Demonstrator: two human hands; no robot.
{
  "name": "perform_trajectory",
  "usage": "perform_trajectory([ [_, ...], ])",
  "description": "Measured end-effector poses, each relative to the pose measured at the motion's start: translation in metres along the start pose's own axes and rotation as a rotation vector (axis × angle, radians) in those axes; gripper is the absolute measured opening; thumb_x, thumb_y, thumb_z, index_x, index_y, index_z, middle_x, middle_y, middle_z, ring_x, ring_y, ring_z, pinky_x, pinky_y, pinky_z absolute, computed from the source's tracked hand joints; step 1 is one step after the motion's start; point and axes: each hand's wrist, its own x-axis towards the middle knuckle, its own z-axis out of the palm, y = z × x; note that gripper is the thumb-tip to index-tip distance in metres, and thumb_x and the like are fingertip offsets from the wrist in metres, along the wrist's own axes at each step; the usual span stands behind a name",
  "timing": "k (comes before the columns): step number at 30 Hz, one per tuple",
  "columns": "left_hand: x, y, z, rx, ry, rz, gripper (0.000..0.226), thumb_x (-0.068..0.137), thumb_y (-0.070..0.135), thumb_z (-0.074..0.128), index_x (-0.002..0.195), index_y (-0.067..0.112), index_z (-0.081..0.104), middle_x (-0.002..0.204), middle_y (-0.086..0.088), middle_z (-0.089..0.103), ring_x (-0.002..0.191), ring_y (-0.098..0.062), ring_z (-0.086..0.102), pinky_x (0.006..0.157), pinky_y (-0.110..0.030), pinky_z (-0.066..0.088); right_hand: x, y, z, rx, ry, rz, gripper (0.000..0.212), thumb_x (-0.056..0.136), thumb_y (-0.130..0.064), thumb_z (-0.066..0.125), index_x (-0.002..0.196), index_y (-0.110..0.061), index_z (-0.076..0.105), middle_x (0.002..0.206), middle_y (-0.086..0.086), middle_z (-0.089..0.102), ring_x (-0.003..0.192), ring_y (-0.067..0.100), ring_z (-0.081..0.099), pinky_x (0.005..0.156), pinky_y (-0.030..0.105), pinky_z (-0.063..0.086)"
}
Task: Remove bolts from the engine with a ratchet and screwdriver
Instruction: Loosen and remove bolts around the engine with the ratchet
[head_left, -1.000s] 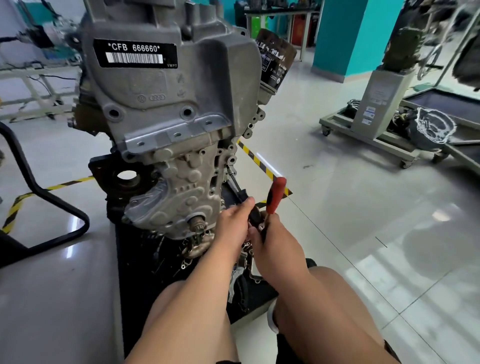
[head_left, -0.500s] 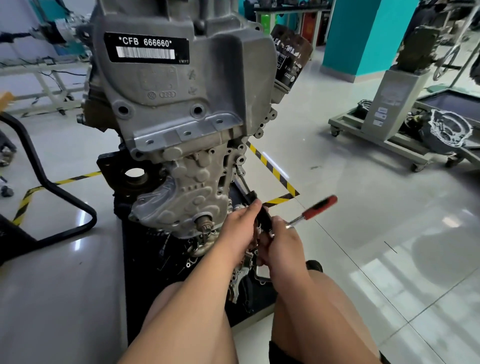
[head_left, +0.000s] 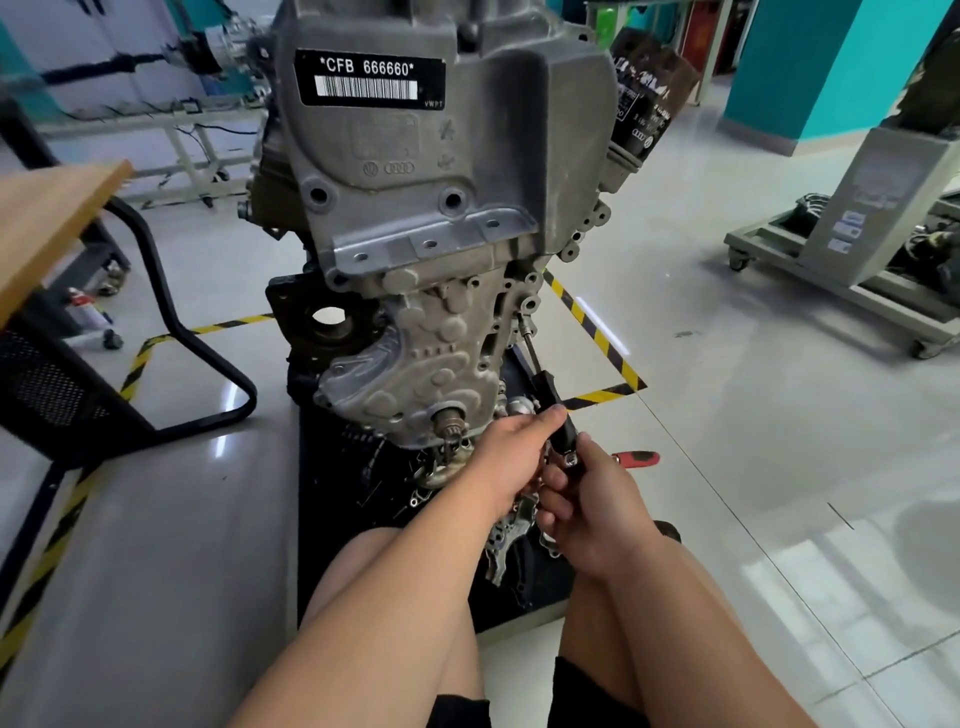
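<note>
The grey engine (head_left: 441, 208) stands upright on a black mat (head_left: 332, 519) in front of me. A screwdriver (head_left: 550, 395) with a black handle runs up to a bolt (head_left: 524, 326) on the engine's lower right edge. My left hand (head_left: 511, 454) grips that handle. A ratchet sits with its head on the handle's rear end, and its red grip (head_left: 636, 459) sticks out to the right, low over the floor. My right hand (head_left: 597, 512) holds the ratchet near its head, fingers curled.
Loose metal parts (head_left: 506, 545) lie on the mat between my knees. A wooden tabletop (head_left: 47, 218) and a black tube frame (head_left: 208, 353) stand at the left. Yellow-black tape (head_left: 597, 332) marks the floor. A wheeled stand (head_left: 841, 270) is at the right.
The ratchet's red grip has swung from upright over to the right and down toward the floor. Both hands stay on the tools at the engine's lower right.
</note>
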Motion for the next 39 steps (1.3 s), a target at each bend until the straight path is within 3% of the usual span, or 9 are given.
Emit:
perform_trajectory([
  [5,0.004,-0.004,0.001,0.076,0.074,0.033,0.035,0.090,0.048,0.062,0.089,0.013,0.065,0.052,0.003,0.049,0.038,-0.009,0.043,0.042,-0.018,0.031,0.007,0.005,-0.002,-0.271,0.137,-0.206,0.028,0.102,-0.035,0.040,0.093,-0.014,0.056,0.052,-0.003,0.047,0.041,0.011,0.041,0.043,0.029,0.040],
  [8,0.004,-0.004,0.003,0.085,0.093,0.047,0.033,0.089,0.047,0.064,0.083,0.015,0.068,0.048,0.013,0.056,0.045,-0.004,0.051,0.047,-0.019,0.041,0.004,0.010,-0.003,-0.583,0.256,-0.377,0.020,0.099,-0.033,0.045,0.118,-0.026,0.046,0.082,-0.006,0.060,0.064,0.007,0.059,0.062,0.030,0.052],
  [10,0.005,-0.004,0.003,0.070,0.106,0.055,0.039,0.088,0.045,0.066,0.091,0.007,0.071,0.072,0.002,0.067,0.068,-0.014,0.059,0.068,-0.029,0.049,0.002,0.016,-0.002,-0.746,0.254,-0.500,0.026,0.100,-0.026,0.046,0.123,-0.032,0.037,0.092,-0.009,0.059,0.066,-0.003,0.062,0.055,0.013,0.045],
  [13,0.003,-0.003,0.003,0.039,0.122,0.057,0.038,0.088,0.040,0.067,0.089,0.002,0.070,0.080,-0.010,0.065,0.075,-0.018,0.058,0.070,-0.026,0.046,0.001,0.022,0.000,-0.885,0.208,-0.551,0.034,0.101,-0.020,0.043,0.134,-0.025,0.035,0.107,0.003,0.059,0.088,0.010,0.063,0.068,0.021,0.046],
  [18,0.002,-0.003,-0.002,0.023,0.077,0.031,0.034,0.085,0.046,0.069,0.087,0.012,0.074,0.091,-0.012,0.072,0.087,-0.025,0.066,0.085,-0.039,0.052,0.003,0.021,0.001,-0.684,0.169,-0.478,0.015,0.103,-0.027,0.040,0.118,-0.029,0.041,0.098,-0.009,0.059,0.070,-0.019,0.059,0.050,0.003,0.041],
  [21,0.001,-0.002,-0.005,0.031,0.044,0.005,0.036,0.085,0.051,0.066,0.079,0.017,0.073,0.079,-0.005,0.072,0.077,-0.022,0.068,0.073,-0.033,0.054,0.009,0.018,0.000,-0.564,0.172,-0.394,0.023,0.103,-0.032,0.039,0.123,-0.026,0.046,0.096,-0.004,0.065,0.076,0.002,0.066,0.062,0.020,0.051],
  [25,-0.003,-0.002,-0.007,0.052,-0.003,-0.026,0.033,0.090,0.049,0.060,0.076,0.020,0.061,0.046,0.003,0.055,0.035,-0.013,0.048,0.040,-0.015,0.032,0.008,0.012,-0.001,-0.274,0.130,-0.205,0.036,0.102,-0.039,0.036,0.091,-0.015,0.060,0.050,0.000,0.048,0.037,0.015,0.040,0.040,0.027,0.036],
  [29,-0.005,-0.002,-0.005,0.090,-0.067,-0.052,0.034,0.092,0.052,0.057,0.081,0.020,0.054,0.047,-0.001,0.055,0.032,-0.015,0.045,0.043,-0.021,0.027,0.003,0.003,0.001,0.004,-0.021,0.010,0.048,0.101,-0.047,0.032,0.088,-0.011,0.061,0.051,0.001,0.034,0.035,0.014,0.028,0.037,0.024,0.027],
  [39,-0.006,-0.003,-0.004,0.045,-0.106,-0.052,0.034,0.093,0.050,0.057,0.082,0.017,0.055,0.049,-0.003,0.054,0.038,-0.020,0.051,0.044,-0.024,0.031,0.003,0.005,0.003,-0.001,0.000,-0.035,0.049,0.102,-0.046,0.034,0.083,-0.010,0.060,0.049,0.002,0.033,0.039,0.016,0.028,0.037,0.023,0.028],
])
